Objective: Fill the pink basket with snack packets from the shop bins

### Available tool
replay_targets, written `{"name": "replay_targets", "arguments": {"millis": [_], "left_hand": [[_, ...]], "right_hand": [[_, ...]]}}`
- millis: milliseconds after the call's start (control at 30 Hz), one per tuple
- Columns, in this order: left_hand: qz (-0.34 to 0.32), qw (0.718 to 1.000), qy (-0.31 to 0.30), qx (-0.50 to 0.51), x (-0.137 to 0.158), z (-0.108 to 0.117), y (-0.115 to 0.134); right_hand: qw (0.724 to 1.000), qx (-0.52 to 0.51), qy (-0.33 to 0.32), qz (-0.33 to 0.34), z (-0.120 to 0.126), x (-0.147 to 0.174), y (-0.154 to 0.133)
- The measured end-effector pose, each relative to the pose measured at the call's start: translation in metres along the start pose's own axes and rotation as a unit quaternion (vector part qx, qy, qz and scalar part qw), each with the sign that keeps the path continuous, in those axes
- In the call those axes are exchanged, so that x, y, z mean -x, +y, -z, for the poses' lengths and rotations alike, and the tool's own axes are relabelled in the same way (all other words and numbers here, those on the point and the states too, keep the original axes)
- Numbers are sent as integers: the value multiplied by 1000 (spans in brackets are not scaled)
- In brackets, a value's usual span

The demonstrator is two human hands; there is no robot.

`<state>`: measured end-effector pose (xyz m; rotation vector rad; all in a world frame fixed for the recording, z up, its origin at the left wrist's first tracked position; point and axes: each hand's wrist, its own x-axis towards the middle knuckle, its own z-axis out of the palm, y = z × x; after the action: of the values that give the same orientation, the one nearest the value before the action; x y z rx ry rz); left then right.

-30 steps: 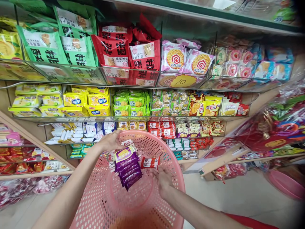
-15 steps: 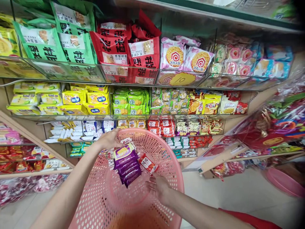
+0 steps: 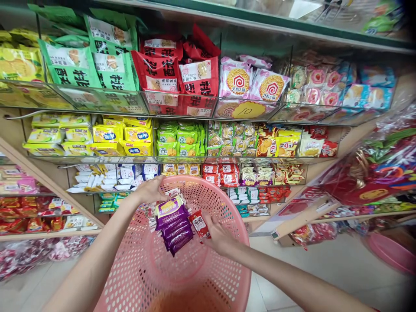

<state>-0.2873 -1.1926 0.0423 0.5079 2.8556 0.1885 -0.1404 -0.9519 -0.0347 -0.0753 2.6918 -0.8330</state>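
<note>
My left hand is closed over the far left rim of a pink perforated plastic basket. Inside the basket lies a pile of purple soda biscuit packs, with white-and-red packets partly hidden beside it. To the right of the purple packs is a small red snack packet with white lettering. My right hand reaches into the basket and pinches this packet at its right edge, fingers on top and thumb at the lower side.
Shelves of wrapped snacks rise behind the basket: green bags, red bags and round sesame biscuits on top, smaller packets below. A yellow price tag marks the upper shelf. Bagged goods hang at right, above a pink tub.
My right hand has moved up from below the red packet and closed on its right edge. The left hand stays on the rim. The view has shifted slightly.
</note>
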Motion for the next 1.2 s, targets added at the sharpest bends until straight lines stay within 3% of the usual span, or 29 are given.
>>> {"name": "replay_targets", "arguments": {"millis": [133, 300, 967, 1100, 1200], "left_hand": [[-5, 1000, -3, -5, 0, 3, 1], [3, 1000, -10, -12, 2, 6, 4], [1, 1000, -7, -1, 0, 1, 5], [1, 1000, -5, 3, -2, -3, 0], [4, 1000, -8, 9, -3, -5, -5]], "right_hand": [[994, 92, -42, -35, -6, -15, -2], [989, 130, -63, -42, -13, -18, -9], [985, 166, -15, -38, -8, -42, -19], [986, 167, 4, -25, 4, -40, -21], [989, 118, 68, 58, 31, -38, -18]]}}
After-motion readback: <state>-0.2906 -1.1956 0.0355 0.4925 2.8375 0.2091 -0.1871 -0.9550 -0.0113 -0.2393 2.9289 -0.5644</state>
